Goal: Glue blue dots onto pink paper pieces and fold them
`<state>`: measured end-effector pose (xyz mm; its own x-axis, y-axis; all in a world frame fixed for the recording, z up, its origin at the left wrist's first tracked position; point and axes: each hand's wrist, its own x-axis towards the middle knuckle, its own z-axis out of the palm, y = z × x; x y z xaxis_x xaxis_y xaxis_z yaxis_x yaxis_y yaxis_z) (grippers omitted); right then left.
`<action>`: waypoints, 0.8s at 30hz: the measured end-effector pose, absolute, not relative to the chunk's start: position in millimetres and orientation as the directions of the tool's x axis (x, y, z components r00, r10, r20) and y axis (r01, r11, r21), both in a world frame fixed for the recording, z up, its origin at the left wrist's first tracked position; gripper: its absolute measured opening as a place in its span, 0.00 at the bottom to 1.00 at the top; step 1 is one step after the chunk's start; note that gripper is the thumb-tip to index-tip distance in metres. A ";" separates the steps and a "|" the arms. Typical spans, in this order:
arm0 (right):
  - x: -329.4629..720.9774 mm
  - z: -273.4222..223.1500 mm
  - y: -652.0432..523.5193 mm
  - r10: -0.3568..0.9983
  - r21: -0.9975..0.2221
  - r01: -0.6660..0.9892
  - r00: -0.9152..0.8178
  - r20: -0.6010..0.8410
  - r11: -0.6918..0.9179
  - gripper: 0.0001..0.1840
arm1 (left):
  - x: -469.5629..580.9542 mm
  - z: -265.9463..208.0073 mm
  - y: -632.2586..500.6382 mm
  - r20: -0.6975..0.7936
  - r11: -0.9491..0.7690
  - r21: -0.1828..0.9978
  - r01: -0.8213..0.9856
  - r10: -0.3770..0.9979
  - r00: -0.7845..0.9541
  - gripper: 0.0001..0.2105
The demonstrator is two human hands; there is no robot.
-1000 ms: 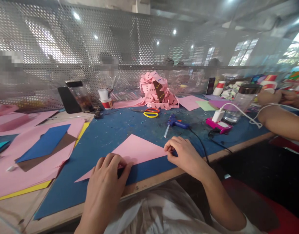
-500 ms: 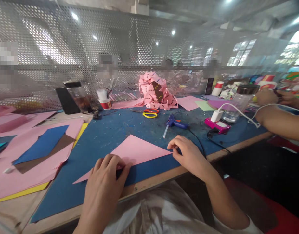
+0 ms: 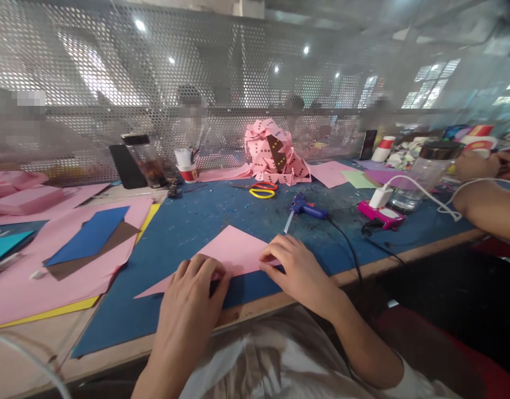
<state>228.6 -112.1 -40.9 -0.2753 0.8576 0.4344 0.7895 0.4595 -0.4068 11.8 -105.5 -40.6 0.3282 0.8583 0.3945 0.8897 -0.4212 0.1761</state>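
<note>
A pink sheet of paper (image 3: 234,246), folded into a triangle, lies on the blue table mat with its long edge towards me. My left hand (image 3: 194,291) curls over that near edge, left of the middle, thumb and fingers closed on it. Farther right along the same edge, my right hand (image 3: 296,271) has its thumb and fingers closed on the paper and covers the right corner. Just beyond my right hand rests a blue glue gun (image 3: 307,209) with a clear glue stick. Scissors (image 3: 263,190) with red and yellow handles lie behind it.
A pink paper construction with printed dots (image 3: 261,147) stands at the back. Pink sheets (image 3: 88,293) and a blue sheet (image 3: 88,235) lie left. To the right are a magenta power socket (image 3: 382,215), a cable and a glass jar (image 3: 421,177). Another person's arm (image 3: 488,205) rests far right.
My right hand has slid left along the edge, from the paper's right corner towards my left hand. My left hand stays on the near edge. The view has shifted slightly.
</note>
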 end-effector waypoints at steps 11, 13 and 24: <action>230.0 -39.0 -113.7 0.868 -0.430 0.779 -0.281 0.410 0.456 0.02 | 14.8 -40.7 -106.3 0.389 -0.414 0.189 0.891 0.864 0.319 0.04; 230.2 -39.3 -113.7 0.869 -0.430 0.780 -0.280 0.409 0.454 0.02 | 14.0 -40.5 -106.0 0.385 -0.414 0.197 0.888 0.866 0.318 0.04; 230.0 -39.2 -112.1 0.865 -0.419 0.783 -0.286 0.412 0.459 0.02 | 8.5 -37.7 -108.0 0.369 -0.390 0.221 0.894 0.882 0.294 0.03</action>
<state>230.0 -112.1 -39.2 -0.2863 0.8649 0.4124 0.7832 0.4592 -0.4193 8.5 -108.0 -37.7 0.2941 0.8818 0.3686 0.8939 -0.3903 0.2205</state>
